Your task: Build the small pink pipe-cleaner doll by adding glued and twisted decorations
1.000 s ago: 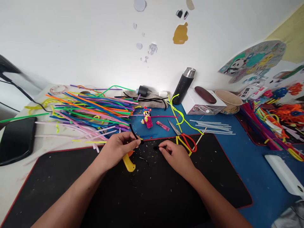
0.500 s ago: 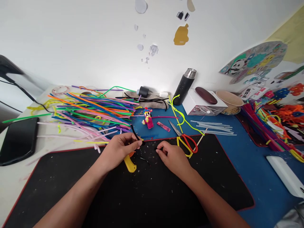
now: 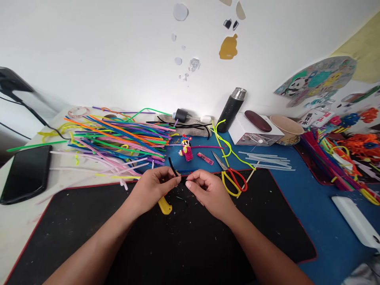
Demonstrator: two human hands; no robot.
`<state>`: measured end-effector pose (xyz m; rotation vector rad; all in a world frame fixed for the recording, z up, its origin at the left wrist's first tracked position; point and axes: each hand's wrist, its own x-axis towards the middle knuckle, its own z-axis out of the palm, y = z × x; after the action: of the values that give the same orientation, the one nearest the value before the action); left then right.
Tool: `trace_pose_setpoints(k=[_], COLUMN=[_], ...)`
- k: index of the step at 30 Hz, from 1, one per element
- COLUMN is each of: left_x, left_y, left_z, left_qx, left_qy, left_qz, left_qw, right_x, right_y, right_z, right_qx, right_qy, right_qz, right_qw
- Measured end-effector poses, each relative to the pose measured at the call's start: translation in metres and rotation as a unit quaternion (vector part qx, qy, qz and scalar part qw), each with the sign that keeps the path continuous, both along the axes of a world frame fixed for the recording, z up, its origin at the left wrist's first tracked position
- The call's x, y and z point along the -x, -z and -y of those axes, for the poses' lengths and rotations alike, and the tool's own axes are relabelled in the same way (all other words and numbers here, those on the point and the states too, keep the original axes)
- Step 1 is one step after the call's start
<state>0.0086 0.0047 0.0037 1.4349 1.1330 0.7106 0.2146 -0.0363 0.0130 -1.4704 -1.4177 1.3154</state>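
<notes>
A short black pipe cleaner (image 3: pixel 173 166) is pinched between the thumb and fingers of my left hand (image 3: pixel 156 186), one end sticking up past the fingertips. Close beside it, my right hand (image 3: pixel 208 192) has its thumb and fingertips pressed together near the strip's lower end; the dark mat hides whether it grips the strip too. Partly under my left hand lies a yellow-handled tool (image 3: pixel 165 206). Beyond the hands sits a small pipe-cleaner figure (image 3: pixel 187 150) in pink, yellow and blue. Scissors (image 3: pixel 230 176) with red and yellow handles rest right of it.
Many coloured pipe cleaners (image 3: pixel 124 136) cover the back left, beside a black phone (image 3: pixel 26 174). A black flask (image 3: pixel 231 111) and a white box (image 3: pixel 252 130) stand near the wall. Translucent sticks (image 3: pixel 268 160) lie right of the scissors. A black mat (image 3: pixel 190 245) spans the front.
My right hand has moved left, close to my left hand and the black pipe cleaner. The left hand keeps its pinch, and the view has shifted slightly.
</notes>
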Motion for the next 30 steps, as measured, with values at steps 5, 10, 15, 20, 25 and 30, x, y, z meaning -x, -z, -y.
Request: trace_pose_setpoints(k=[5,10,15,20,25,30], left_x=[-0.0006,0.0006,0.0007,0.0000,-0.0009,-0.0010], left_y=[-0.0035,-0.0014,-0.0020,-0.0035,-0.0050,-0.0063], left_z=[0.0006,0.0008,0.0006,-0.0003,-0.0004,-0.0012], left_qx=[0.016,0.047,0.074,0.087,0.109,0.125], left_qy=[0.009,0.015,0.017,0.012,0.008,0.012], left_qz=[0.029,0.054,0.073,0.083,0.104,0.118], left_qw=[0.999,0.997,0.994,0.993,0.989,0.985], right_x=[0.0062,0.0046,0.0049,0.0060,0.0075,0.0071], right_y=[0.0005,0.0009,0.0026,0.0049,0.0046,0.0042], right_z=[-0.0018,-0.0009,-0.0012,-0.0020,-0.0024,-0.0025], right_qx=[-0.024,-0.021,-0.027,-0.028,-0.020,-0.021], right_qy=[0.003,0.012,0.015,0.017,0.005,0.007], right_qz=[0.022,0.033,0.025,-0.001,-0.009,0.007], right_qw=[0.999,0.999,0.999,0.999,1.000,1.000])
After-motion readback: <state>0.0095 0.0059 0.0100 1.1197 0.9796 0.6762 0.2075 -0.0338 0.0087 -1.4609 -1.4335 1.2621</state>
